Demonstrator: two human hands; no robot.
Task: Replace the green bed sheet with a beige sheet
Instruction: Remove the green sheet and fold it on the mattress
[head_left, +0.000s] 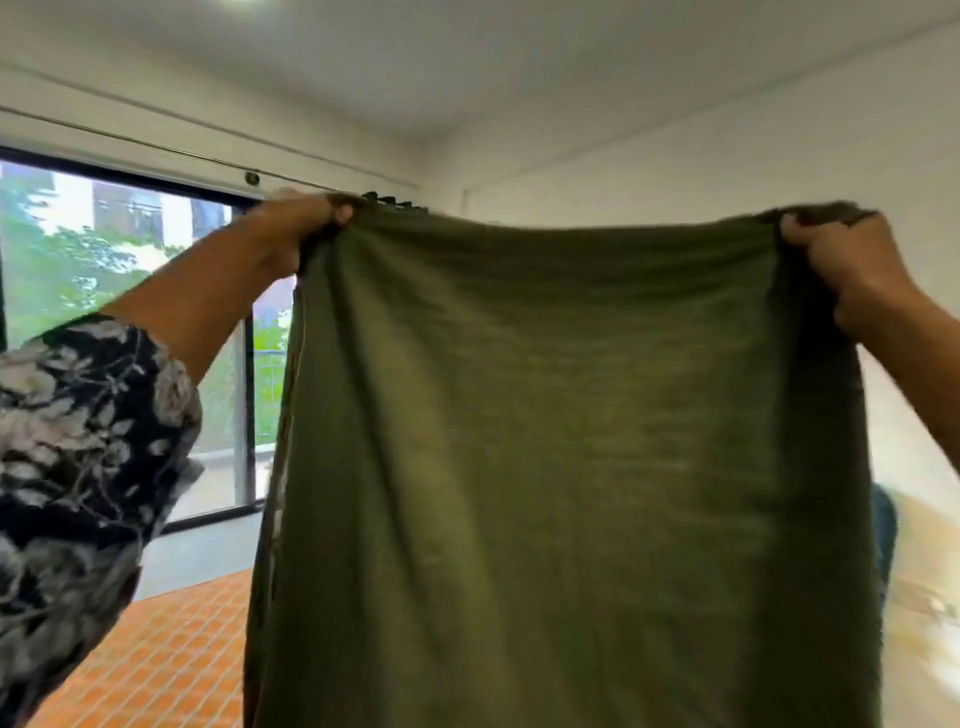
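Green sheet (561, 441) off, held up mid-frame, gripped by left hand (291, 234) and right hand (841, 260); likely folding; beige sheet unseen.

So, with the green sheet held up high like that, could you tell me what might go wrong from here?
1. The green sheet hangs only from the left hand and right hand, each gripping a bunched top corner; a loosened grip would probably drop that side.
2. The sheet fills the middle of the view, so the person likely cannot see what lies behind it.
3. Its lower part runs out of frame, so it may drag or catch below.
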